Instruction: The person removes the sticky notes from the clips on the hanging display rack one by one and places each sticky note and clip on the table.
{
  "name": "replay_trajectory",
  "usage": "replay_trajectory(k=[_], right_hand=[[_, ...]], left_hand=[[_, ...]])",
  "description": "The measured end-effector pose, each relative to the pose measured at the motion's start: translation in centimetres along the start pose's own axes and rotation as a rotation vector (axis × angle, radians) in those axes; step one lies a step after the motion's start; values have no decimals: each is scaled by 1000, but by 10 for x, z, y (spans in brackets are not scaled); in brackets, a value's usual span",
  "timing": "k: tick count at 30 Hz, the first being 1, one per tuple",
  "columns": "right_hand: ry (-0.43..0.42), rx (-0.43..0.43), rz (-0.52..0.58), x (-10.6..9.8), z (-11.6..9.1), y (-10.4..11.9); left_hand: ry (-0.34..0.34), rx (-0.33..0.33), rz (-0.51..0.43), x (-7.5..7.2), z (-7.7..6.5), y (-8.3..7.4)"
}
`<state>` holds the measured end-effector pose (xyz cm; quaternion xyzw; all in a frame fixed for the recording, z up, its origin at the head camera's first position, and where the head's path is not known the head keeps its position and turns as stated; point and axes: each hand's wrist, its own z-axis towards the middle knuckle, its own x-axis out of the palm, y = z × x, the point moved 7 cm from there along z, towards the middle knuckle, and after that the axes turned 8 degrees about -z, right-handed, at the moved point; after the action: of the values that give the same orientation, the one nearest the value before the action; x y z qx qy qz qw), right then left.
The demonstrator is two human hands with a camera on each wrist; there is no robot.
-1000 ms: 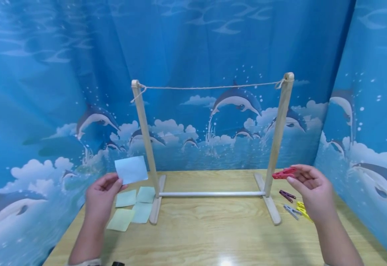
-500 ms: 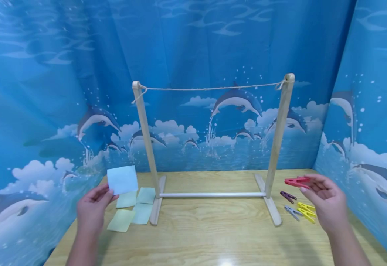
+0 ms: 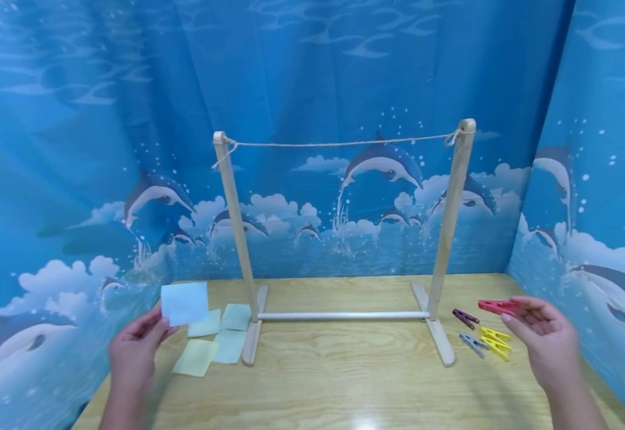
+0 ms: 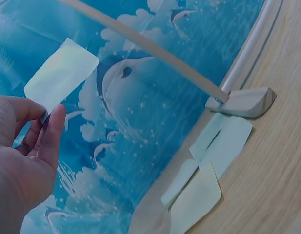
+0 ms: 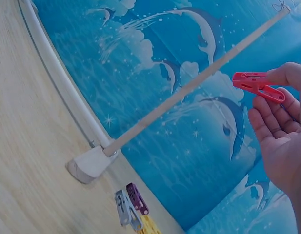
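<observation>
My left hand (image 3: 136, 346) pinches a light blue paper square (image 3: 185, 303) by its lower corner, held up over the left of the table; the left wrist view shows the same paper (image 4: 61, 73) between thumb and fingers. On the other side, my right hand (image 3: 551, 340) grips a red clothespin (image 3: 497, 307) between thumb and fingers, its nose pointing left. In the right wrist view the clothespin (image 5: 260, 87) appears apart from the stand. Below the left hand lie several pale green and yellow paper squares (image 3: 196, 357). Near the right hand lie yellow (image 3: 496, 343), grey (image 3: 472, 344) and dark purple (image 3: 465, 318) clothespins.
A wooden stand with a left post (image 3: 237, 227) and a right post (image 3: 452, 221) is on the table (image 3: 344, 382). A string (image 3: 339, 144) spans the post tops, and a white rod (image 3: 344, 315) joins the feet. Behind hangs a blue dolphin-print curtain (image 3: 312, 77).
The left hand with the blue paper has moved left and down. The right hand, holding the red clothespin, has moved right and down, uncovering more of the yellow clothespins.
</observation>
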<state>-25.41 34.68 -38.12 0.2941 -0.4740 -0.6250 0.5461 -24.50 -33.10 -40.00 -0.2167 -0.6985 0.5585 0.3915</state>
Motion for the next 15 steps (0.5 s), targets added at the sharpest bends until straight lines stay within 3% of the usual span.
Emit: replay_trajectory(k=[10,15], right_hand=[[-103,118,-74,-31,-3,-22],[-178,162,-115,-49,-4,-30]], left_hand=[[-3,7,22,-22,13,18],[-5,27,-10,-35,22,26]])
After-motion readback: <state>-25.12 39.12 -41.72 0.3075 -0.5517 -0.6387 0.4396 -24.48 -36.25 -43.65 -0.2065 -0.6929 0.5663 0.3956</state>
